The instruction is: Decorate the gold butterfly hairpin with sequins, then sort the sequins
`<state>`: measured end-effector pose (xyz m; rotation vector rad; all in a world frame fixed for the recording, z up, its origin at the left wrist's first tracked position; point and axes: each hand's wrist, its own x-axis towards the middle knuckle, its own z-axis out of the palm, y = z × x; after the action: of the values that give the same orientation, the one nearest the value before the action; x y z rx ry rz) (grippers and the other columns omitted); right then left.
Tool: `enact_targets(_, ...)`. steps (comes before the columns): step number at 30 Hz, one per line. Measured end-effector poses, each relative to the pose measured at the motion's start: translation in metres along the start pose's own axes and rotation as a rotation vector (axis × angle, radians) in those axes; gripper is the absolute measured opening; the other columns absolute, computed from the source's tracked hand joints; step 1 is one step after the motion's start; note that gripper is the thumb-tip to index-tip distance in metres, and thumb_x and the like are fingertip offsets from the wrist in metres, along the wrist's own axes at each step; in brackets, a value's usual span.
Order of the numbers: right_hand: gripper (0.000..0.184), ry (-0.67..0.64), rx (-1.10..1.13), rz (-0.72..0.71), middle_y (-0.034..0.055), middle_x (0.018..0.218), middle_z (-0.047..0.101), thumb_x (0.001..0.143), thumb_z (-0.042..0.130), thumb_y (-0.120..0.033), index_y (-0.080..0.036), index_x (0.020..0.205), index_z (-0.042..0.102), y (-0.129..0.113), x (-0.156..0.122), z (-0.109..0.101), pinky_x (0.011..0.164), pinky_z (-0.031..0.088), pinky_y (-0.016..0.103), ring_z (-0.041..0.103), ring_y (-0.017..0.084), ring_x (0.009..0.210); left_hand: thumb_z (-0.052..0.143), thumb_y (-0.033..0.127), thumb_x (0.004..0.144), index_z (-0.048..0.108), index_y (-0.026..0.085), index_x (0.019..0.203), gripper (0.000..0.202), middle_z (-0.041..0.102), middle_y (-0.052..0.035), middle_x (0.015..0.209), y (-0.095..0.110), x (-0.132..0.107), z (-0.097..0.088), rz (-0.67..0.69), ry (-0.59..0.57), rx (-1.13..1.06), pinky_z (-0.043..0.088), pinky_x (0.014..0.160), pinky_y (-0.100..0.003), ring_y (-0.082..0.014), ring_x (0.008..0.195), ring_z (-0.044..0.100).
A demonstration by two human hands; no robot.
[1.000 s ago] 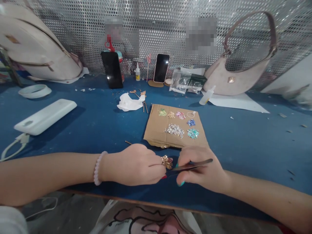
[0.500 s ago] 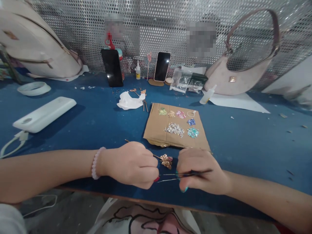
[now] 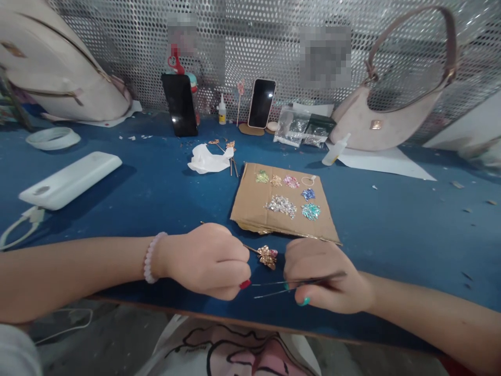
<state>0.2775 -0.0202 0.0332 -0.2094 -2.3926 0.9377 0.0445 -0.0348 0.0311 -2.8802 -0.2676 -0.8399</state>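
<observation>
My left hand point(image 3: 209, 261) is closed in a fist above the table's front part, a red nail at its thumb side; what its fingers hold, if anything, is hidden. Behind it runs the thin stick of a gold butterfly hairpin point(image 3: 267, 257), whose ornament shows pink on one wing. Whether the left hand touches the stick I cannot tell. My right hand point(image 3: 326, 274) is closed around metal tweezers point(image 3: 276, 289), their parted tips pointing left toward the left fist. Just beyond the hands lies a cardboard piece point(image 3: 250, 203) bearing piles of silver rhinestones point(image 3: 281, 206) and teal rhinestones point(image 3: 311, 211).
White crumpled paper point(image 3: 207, 159) and more gold hairpins point(image 3: 231, 164) lie behind. A power bank point(image 3: 72, 180) with a cable and a tape roll point(image 3: 53, 139) are at left. Two phones stand at the back; a glue bottle point(image 3: 335, 150) leans near the handbag point(image 3: 379, 125) at right.
My left fist has shifted slightly left, away from the tweezers. The tweezers' tips have spread a little wider. The hairpin has stayed in place.
</observation>
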Motion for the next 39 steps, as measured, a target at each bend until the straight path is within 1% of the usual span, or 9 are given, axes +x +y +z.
enact_targets(5,0.037,0.031,0.021,-0.010,0.0048,0.051,0.057,0.092,0.041,-0.036,-0.016,0.065,0.056,0.0006,-0.0005,0.0000,0.050,0.036,0.027,0.048,0.012,0.048,0.034,0.014,0.086,0.043,0.018,0.087,0.010,0.052,0.0014,0.060,-0.0009,0.0000,-0.0001,-0.038,-0.075,-0.034,0.031,0.046,-0.027,-0.0124,0.050,0.046)
enact_targets(8,0.037,0.028,0.002,-0.005,0.0043,0.050,0.056,0.093,0.039,-0.035,-0.017,0.066,0.056,-0.0002,-0.0007,-0.0008,0.050,0.037,0.027,0.048,0.012,0.048,0.034,0.013,0.084,0.042,0.019,0.090,0.011,0.054,0.0013,0.062,-0.0009,0.0006,0.0000,-0.052,-0.089,-0.059,0.033,0.047,-0.027,-0.0127,0.052,0.048)
enact_targets(15,0.040,0.009,-0.037,0.005,0.0033,0.048,0.052,0.094,0.036,-0.037,-0.017,0.064,0.055,-0.0021,0.0009,-0.0027,0.049,0.035,0.027,0.045,0.012,0.047,0.036,0.012,0.081,0.043,0.019,0.089,0.012,0.057,0.0010,0.067,0.0024,0.0028,0.0006,-0.111,-0.110,-0.122,0.035,0.047,-0.027,-0.0121,0.056,0.052)
enact_targets(19,0.038,0.000,-0.021,0.012,0.0029,0.048,0.051,0.093,0.037,-0.035,-0.017,0.065,0.055,-0.0017,0.0010,-0.0030,0.049,0.034,0.027,0.043,0.012,0.047,0.036,0.012,0.081,0.043,0.019,0.089,0.013,0.058,0.0008,0.067,0.0030,0.0025,0.0009,-0.115,-0.109,-0.133,0.034,0.048,-0.027,-0.0118,0.056,0.052)
enact_targets(28,0.034,0.021,-0.006,0.004,0.0035,0.051,0.053,0.092,0.041,-0.033,-0.017,0.066,0.055,0.0005,-0.0001,0.0002,0.050,0.035,0.026,0.045,0.012,0.049,0.035,0.011,0.080,0.043,0.019,0.088,0.014,0.059,0.0010,0.067,0.0041,0.0038,0.0005,-0.138,-0.102,-0.176,0.035,0.049,-0.026,-0.0110,0.057,0.053)
enact_targets(35,0.037,-0.004,-0.025,0.005,0.0032,0.051,0.053,0.094,0.038,-0.035,-0.018,0.066,0.054,0.0008,0.0001,-0.0006,0.051,0.034,0.026,0.045,0.011,0.049,0.037,0.011,0.081,0.043,0.018,0.090,0.013,0.059,0.0005,0.067,0.0042,0.0030,0.0016,-0.115,-0.077,-0.172,0.036,0.049,-0.025,-0.0114,0.057,0.053)
enact_targets(39,0.036,0.016,-0.002,-0.005,0.0034,0.051,0.053,0.093,0.040,-0.034,-0.016,0.065,0.054,0.0013,-0.0002,0.0000,0.051,0.034,0.026,0.044,0.011,0.049,0.036,0.010,0.082,0.043,0.018,0.090,0.013,0.059,0.0006,0.068,0.0041,0.0030,0.0013,-0.111,-0.082,-0.167,0.037,0.049,-0.025,-0.0113,0.058,0.054)
